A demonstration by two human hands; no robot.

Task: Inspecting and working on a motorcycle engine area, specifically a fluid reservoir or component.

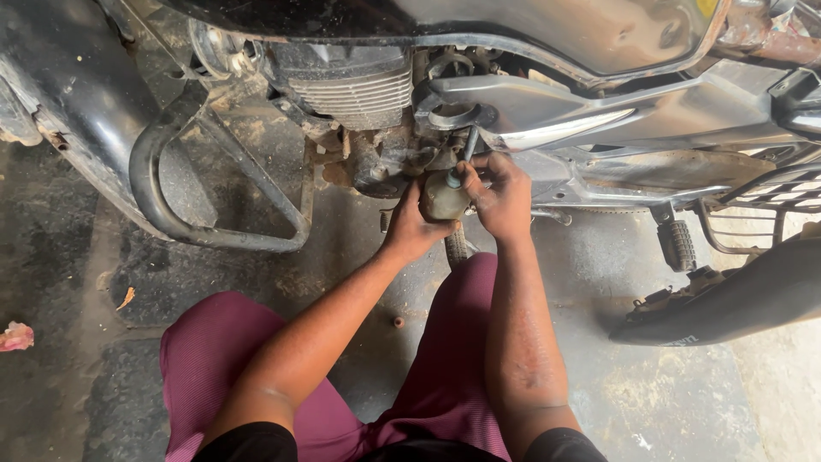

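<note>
Both hands met under the motorcycle engine point(359, 94). I had my left hand point(410, 229) cupped around a grimy round metal part point(443, 198), at twelve o'clock from my knees, while my right hand point(500, 201) gripped a tool point(464, 158) upright above it.

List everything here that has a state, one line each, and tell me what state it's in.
Left hand: closed around the small round part, cupping it from below.
Right hand: grip closed on a thin tool at the part's top.
Small round part: held up under the engine, grimy.
Thin tool: upright, slightly tilted, its tip at the part.
Motorcycle engine: exposed, dirty.
Crash guard: mounted, scuffed.
Footpeg: hanging down.
</note>
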